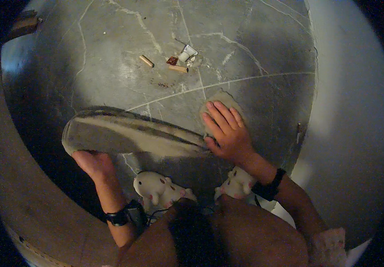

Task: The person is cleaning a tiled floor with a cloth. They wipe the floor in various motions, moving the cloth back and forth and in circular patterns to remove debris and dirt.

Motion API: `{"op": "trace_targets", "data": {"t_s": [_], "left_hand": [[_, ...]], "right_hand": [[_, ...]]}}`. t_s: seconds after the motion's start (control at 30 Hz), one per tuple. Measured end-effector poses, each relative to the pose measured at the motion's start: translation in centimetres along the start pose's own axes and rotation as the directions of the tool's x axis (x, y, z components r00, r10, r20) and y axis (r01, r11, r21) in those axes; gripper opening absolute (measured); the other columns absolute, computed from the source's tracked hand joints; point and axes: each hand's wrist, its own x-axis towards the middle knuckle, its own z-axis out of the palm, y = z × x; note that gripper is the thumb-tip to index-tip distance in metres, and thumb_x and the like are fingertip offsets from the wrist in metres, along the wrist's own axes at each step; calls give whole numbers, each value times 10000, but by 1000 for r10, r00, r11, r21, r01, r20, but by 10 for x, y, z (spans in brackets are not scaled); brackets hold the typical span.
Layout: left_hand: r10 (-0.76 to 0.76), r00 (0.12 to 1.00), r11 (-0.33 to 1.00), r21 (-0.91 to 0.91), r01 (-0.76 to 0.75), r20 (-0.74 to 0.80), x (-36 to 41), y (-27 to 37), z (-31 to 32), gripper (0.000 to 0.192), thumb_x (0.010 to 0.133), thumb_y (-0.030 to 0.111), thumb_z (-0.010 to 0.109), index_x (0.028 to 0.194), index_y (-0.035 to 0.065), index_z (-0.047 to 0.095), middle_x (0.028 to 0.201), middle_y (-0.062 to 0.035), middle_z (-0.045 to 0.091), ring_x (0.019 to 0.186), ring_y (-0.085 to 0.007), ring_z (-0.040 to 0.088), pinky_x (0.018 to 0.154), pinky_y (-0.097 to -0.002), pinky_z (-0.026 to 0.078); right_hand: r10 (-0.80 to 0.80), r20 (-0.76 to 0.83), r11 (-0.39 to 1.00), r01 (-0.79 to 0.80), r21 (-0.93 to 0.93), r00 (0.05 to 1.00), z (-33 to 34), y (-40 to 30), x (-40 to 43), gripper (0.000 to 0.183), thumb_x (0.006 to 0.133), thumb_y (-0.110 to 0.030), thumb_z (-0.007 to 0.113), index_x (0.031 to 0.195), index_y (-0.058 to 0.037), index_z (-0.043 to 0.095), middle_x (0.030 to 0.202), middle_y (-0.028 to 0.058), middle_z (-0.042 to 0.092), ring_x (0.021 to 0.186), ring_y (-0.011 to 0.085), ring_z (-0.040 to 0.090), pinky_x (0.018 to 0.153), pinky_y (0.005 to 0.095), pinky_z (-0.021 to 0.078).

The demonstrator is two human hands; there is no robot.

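Observation:
A long grey-beige piece of cloth (158, 138) stretches between my two hands above the grey floor. My left hand (93, 163) is at its left end, with the fingers hidden under or inside the fabric. At the right, my right hand (227, 131) lies palm down with fingers spread on a beige end of cloth (223, 96), close to the tapered end of the long piece. Whether the two parts are one cloth I cannot tell. Both my wrists wear black bands.
Beyond the cloth lie a short tan stick (146, 61), another tan piece (178, 68), a dark red scrap (172, 60) and a white object (188, 52) with white fragments. White animal-shaped slippers (160, 188) are on my feet. A pale wall (348, 100) rises at the right.

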Motion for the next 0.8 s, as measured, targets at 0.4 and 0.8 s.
{"op": "trace_targets", "data": {"t_s": [0.4,0.8], "left_hand": [[306,941,738,588,-332,147,91,-30,-47,541,1067,405,367,1342,-37,514,1346,-183,554,1249,-288,501,1089,-456,359],[234,578,-170,619,-767,781,136,-31,16,495,1042,298,389,1362,-69,480,1392,-303,466,1289,-476,418,1121,-515,288]], "right_hand": [[-73,88,988,59,145,993,-1,-23,30,804,782,-435,730,1442,-57,471,1578,145,355,1463,314,316,1176,506,255],[-78,62,994,72,83,995,9,-26,31,805,766,-458,734,1426,-66,490,1559,155,379,1444,326,338,1151,525,278]]}}
